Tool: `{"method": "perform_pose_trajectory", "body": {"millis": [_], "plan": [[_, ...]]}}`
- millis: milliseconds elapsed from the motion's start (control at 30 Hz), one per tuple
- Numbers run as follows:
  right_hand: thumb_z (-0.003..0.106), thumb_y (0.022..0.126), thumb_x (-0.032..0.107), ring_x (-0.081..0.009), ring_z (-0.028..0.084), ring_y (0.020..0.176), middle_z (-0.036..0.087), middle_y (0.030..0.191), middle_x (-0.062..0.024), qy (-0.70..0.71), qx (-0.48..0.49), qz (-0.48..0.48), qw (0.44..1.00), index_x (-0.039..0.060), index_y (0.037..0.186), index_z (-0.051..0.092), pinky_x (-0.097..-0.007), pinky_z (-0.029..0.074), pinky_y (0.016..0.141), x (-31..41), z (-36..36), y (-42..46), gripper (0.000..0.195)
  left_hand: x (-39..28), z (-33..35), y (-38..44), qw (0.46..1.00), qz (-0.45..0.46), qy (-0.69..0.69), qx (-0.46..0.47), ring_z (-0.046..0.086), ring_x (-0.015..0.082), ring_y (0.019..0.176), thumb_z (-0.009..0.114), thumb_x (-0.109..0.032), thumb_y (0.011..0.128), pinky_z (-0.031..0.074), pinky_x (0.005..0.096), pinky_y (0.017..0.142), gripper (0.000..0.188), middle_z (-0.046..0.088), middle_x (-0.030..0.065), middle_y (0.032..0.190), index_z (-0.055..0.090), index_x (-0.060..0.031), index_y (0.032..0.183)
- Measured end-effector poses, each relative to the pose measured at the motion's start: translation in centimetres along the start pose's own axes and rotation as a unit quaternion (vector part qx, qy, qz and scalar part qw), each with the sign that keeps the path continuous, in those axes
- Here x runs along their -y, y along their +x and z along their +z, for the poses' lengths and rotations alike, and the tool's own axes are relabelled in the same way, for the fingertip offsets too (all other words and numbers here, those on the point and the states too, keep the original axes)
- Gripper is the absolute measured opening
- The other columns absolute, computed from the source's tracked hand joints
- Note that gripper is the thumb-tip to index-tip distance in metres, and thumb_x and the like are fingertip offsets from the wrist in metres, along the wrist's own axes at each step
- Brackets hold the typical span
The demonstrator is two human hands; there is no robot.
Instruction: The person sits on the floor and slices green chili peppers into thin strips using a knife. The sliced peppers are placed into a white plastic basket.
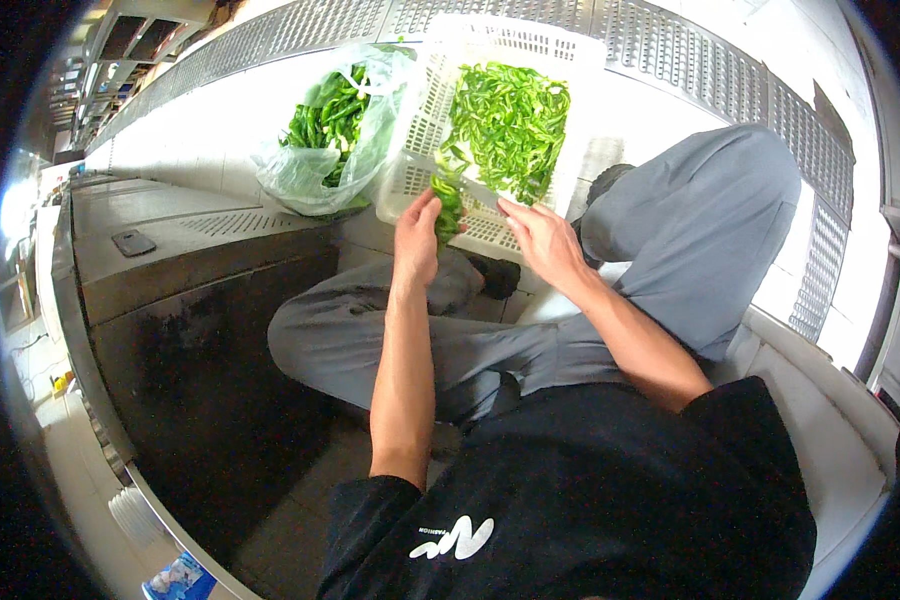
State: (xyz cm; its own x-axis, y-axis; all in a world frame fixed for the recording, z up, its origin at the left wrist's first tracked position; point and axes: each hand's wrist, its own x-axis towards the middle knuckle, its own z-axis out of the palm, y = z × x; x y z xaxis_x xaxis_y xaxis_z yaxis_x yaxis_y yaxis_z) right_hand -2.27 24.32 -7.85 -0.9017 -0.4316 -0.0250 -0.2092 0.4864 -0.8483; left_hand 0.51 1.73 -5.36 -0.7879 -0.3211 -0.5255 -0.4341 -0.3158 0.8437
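Observation:
My left hand (pixel 418 236) is closed around a small bunch of green chili peppers (pixel 448 214) above the near left side of a white plastic basket (pixel 411 139). In my right hand (pixel 547 244) is a knife, its blade (pixel 483 196) pointing up and left across the peppers' far end. Sliced green peppers (pixel 510 124) cover much of the basket's bottom. Just left of the basket stands a translucent plastic bag (pixel 356 184), its mouth spread wide, with whole green peppers (pixel 330 120) inside. My right fingers hide the knife's handle.
Perforated metal drain covers (pixel 690 67) run along the tiled floor behind the basket. On the left, a dark phone-like device (pixel 133 242) lies on a low metal shelf (pixel 225 202). My bent knees (pixel 705 195) flank the basket's near side. Stacked white plates (pixel 136 517) sit lower left.

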Motion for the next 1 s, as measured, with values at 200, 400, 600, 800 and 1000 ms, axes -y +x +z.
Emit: {"method": "perform_pose_trajectory", "body": {"millis": [200,400,600,800,1000], "plan": [[0.060,0.103,0.021,-0.0446,0.067,0.082,0.067,0.087,-0.0253,0.004,-0.027,0.066,0.997,0.0101,0.130,0.071,-0.0524,0.053,0.075,-2.5,1.0,1.2,0.032,-0.4,1.0,-1.6,0.998,-0.036,-0.036,0.024,0.070,0.0191,0.103,0.056,-0.015,0.107,0.062,0.0344,0.084,0.043,0.069,0.0132,0.123,0.054,0.0077,0.143],[0.061,0.103,0.022,-0.0425,0.067,0.086,0.068,0.094,-0.0229,0.031,0.007,0.025,0.999,0.0133,0.135,0.069,-0.0506,0.054,0.075,0.1,-1.0,-0.2,0.034,0.7,-1.2,0.7,0.991,0.089,0.094,-0.041,0.069,0.0145,0.101,0.064,-0.019,0.105,0.057,0.0296,0.087,0.045,0.071,0.0095,0.122,0.058,0.0062,0.141],[0.060,0.102,0.021,-0.0406,0.066,0.084,0.065,0.093,-0.0180,0.023,0.037,-0.014,0.999,0.0166,0.137,0.068,-0.0493,0.055,0.075,1.6,-1.6,-2.3,0.036,-1.1,-1.7,1.4,0.979,0.089,0.137,-0.126,0.063,0.0114,0.097,0.061,-0.018,0.107,0.050,0.0289,0.086,0.040,0.072,0.0060,0.117,0.062,0.0033,0.141],[0.060,0.102,0.019,-0.0393,0.066,0.084,0.063,0.091,-0.0166,0.015,0.050,-0.019,0.998,0.0173,0.138,0.068,-0.0483,0.055,0.075,1.7,-1.5,-2.4,0.037,-0.6,-2.7,2.2,0.987,0.086,0.062,-0.119,0.062,0.0102,0.092,0.056,-0.015,0.109,0.050,0.0283,0.082,0.032,0.072,0.0038,0.109,0.065,0.0047,0.133],[0.061,0.102,0.017,-0.0381,0.066,0.086,0.064,0.092,-0.0163,0.024,0.041,-0.013,0.999,0.0170,0.138,0.068,-0.0463,0.054,0.077,1.8,-1.3,-2.0,0.036,-0.6,-2.1,1.8,0.983,0.077,0.123,-0.113,0.063,0.0129,0.108,0.058,-0.020,0.109,0.050,0.0292,0.095,0.040,0.071,0.0072,0.124,0.061,0.0036,0.141]]}}
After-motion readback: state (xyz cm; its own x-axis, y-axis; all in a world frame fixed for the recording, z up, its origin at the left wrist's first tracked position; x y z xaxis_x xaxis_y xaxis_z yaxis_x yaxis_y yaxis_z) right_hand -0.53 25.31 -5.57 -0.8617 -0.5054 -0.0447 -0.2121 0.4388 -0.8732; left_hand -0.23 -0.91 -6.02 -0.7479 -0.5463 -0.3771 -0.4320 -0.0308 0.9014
